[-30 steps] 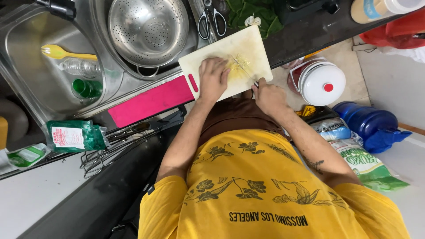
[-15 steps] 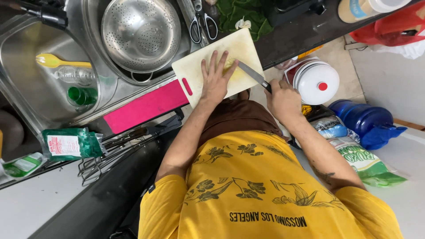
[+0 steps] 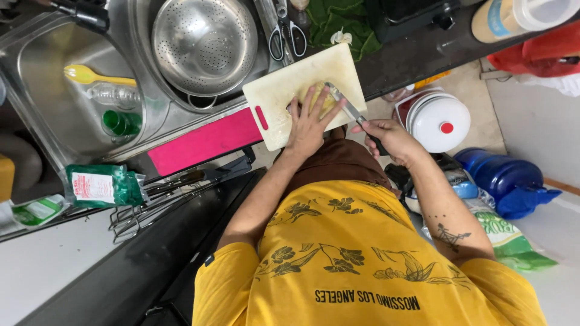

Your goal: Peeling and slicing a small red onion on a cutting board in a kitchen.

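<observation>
Left hand (image 3: 309, 121): fingers spread, pressing pale yellow food (image 3: 323, 101) on white cutting board (image 3: 284, 90).
Right hand (image 3: 389, 137): gripping knife (image 3: 347, 107), blade toward 11 o'clock.
Colander (image 3: 204, 45): 10 o'clock of board.

Green pouch (image 3: 103, 186): at 9 o'clock, lying flat on the counter edge; green foil with a white-and-red rectangular label.
Green-white packet (image 3: 36, 211): at 9 o'clock, far left, just beside the pouch; partly cut off.
Printed bag (image 3: 510, 241): at 4 o'clock, on the floor; white and green plastic.
Jar (image 3: 513, 18): at 1 o'clock; tan, blue label band, white lid.
</observation>
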